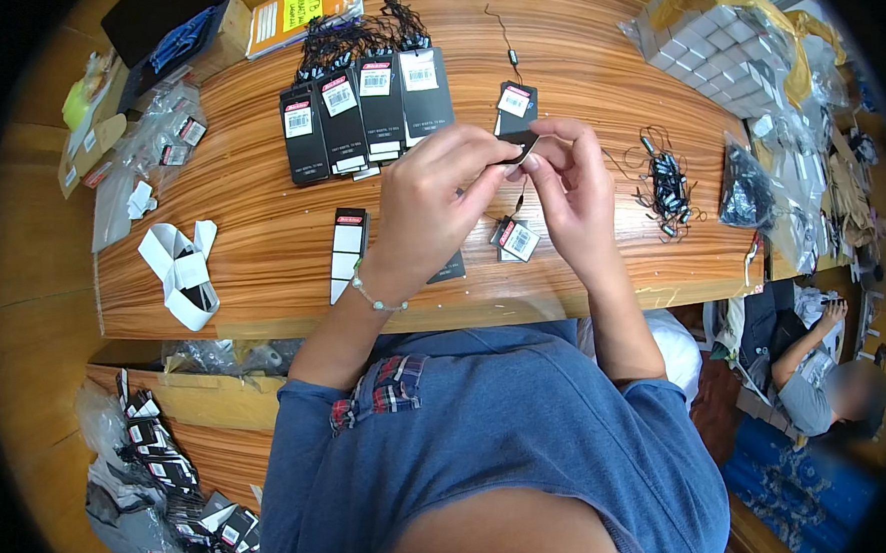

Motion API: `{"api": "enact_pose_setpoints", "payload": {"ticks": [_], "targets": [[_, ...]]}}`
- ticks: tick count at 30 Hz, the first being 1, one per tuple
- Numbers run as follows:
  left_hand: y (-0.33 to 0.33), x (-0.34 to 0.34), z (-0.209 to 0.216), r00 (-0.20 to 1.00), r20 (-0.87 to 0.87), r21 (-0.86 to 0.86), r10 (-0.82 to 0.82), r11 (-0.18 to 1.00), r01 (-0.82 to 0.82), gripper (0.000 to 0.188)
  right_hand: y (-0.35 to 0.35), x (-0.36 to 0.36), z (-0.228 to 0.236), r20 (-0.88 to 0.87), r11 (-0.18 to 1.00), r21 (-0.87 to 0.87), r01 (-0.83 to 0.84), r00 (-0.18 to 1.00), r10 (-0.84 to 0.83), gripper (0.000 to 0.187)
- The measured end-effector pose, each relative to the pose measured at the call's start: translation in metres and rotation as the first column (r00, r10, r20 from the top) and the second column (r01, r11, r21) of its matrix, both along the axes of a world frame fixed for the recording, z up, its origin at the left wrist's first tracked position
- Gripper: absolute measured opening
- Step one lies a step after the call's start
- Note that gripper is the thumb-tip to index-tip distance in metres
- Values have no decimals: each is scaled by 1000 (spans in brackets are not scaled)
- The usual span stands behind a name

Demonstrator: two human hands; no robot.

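Above the middle of the table, my left hand [429, 202] and my right hand [574, 195] meet at the fingertips, both pinching a small black hang tag [519, 146]. A dark cord hangs below my fingers. Beneath it on the table lie small tags [516, 241] with a white label. Just beyond my hands is another black tag [518, 98] with its string stretched away from me. Left of my left wrist lies a narrow black tag with white stickers [348, 251]. A dark card, partly hidden, shows under my left hand.
Black tag stacks [382, 109] with tangled strings lie at the back. Loose black strings [668, 185] are on the right, near bagged white boxes [707, 47]. A white label strip [183, 280] curls at left. Another person [820, 387] sits at lower right.
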State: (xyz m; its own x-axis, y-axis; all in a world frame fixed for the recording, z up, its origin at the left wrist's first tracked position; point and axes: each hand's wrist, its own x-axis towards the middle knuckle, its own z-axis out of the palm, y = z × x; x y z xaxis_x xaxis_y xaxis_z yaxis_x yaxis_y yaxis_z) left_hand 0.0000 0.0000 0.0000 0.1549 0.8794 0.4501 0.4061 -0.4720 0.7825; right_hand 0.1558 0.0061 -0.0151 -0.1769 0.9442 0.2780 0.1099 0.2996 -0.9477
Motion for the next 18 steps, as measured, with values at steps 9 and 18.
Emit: {"api": "enact_pose_setpoints", "payload": {"ticks": [9,18], "targets": [[7,-2,-6,940,-306,576,152,815,56,21,9,4,-5,-660,855,-364,-369,750,43,10],[0,-6,-18,1000,19,293,-11,956,5,21,27,16,26,-736,999,26,-27,676,37,8]]}}
